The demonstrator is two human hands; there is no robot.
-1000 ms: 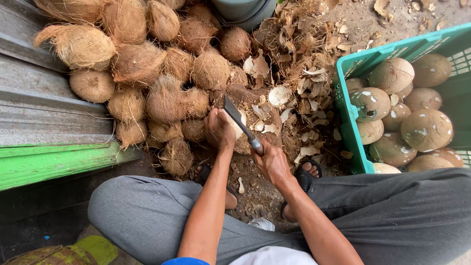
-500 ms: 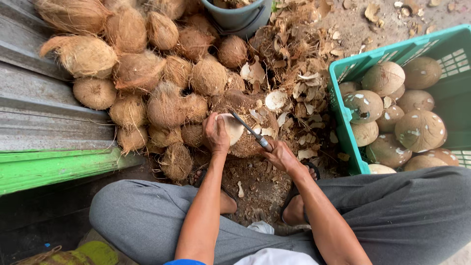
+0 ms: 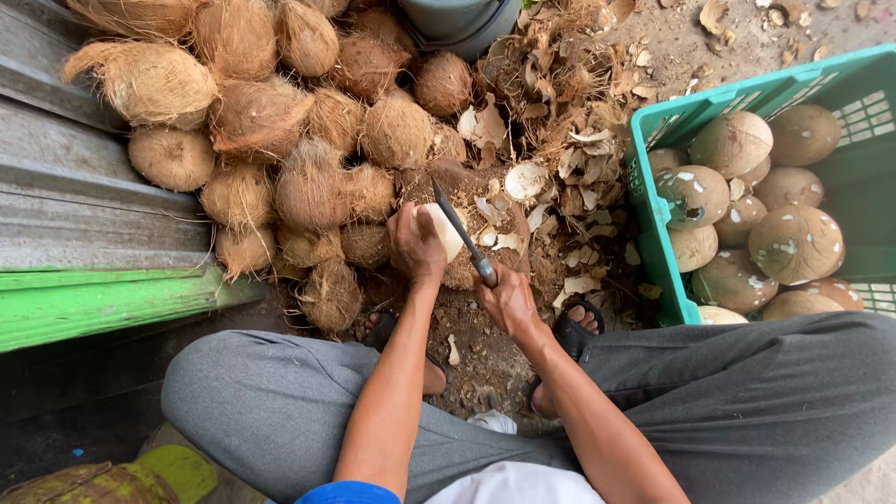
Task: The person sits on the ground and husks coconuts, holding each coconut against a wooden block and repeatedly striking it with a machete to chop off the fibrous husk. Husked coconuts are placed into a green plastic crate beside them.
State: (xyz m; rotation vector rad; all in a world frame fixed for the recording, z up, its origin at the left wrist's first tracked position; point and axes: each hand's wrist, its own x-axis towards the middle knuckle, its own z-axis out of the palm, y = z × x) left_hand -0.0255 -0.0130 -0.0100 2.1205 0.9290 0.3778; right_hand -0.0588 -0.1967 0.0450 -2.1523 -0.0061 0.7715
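My left hand [image 3: 415,245] grips a partly peeled coconut [image 3: 442,231], pale where the shell is gone, resting on a brown chopping stump [image 3: 485,257]. In my right hand [image 3: 509,301] is a knife [image 3: 459,229] with a long dark blade, its edge laid against the coconut's right side. Both forearms reach forward between my knees in grey trousers.
A heap of husky brown coconuts [image 3: 280,140] lies at the left and back. Shell chips [image 3: 569,177] litter the ground around the stump. A green plastic crate [image 3: 658,187] at the right holds several peeled coconuts [image 3: 793,243]. A grey bucket [image 3: 457,19] stands behind. My sandalled feet flank the stump.
The knife came down from a raised slant onto the coconut. My left hand turned the coconut a little, showing more of the pale peeled side.
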